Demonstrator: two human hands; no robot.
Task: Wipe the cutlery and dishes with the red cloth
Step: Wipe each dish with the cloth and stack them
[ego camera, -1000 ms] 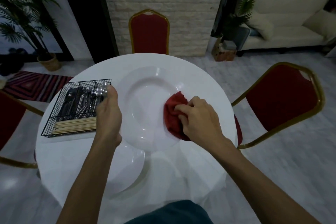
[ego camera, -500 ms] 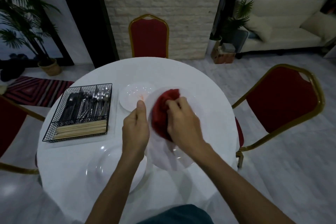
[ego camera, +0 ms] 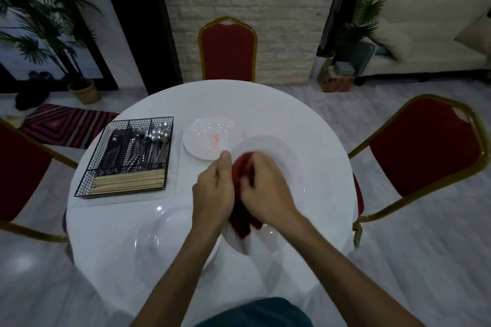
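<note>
Red cloth [ego camera: 239,172], clutched by right hand [ego camera: 265,194], moved nearer left hand [ego camera: 212,194] gripping plate [ego camera: 281,156].

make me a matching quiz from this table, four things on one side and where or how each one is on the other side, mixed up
Things
1. red cloth
2. small plate
3. chopsticks
4. spoons

Places or states
A. smeared with orange, lying on the table
B. near compartment of the wire basket
C. held by the right hand against the large plate
D. right-hand long compartment of the wire basket

Pairs: 1-C, 2-A, 3-B, 4-D
</note>
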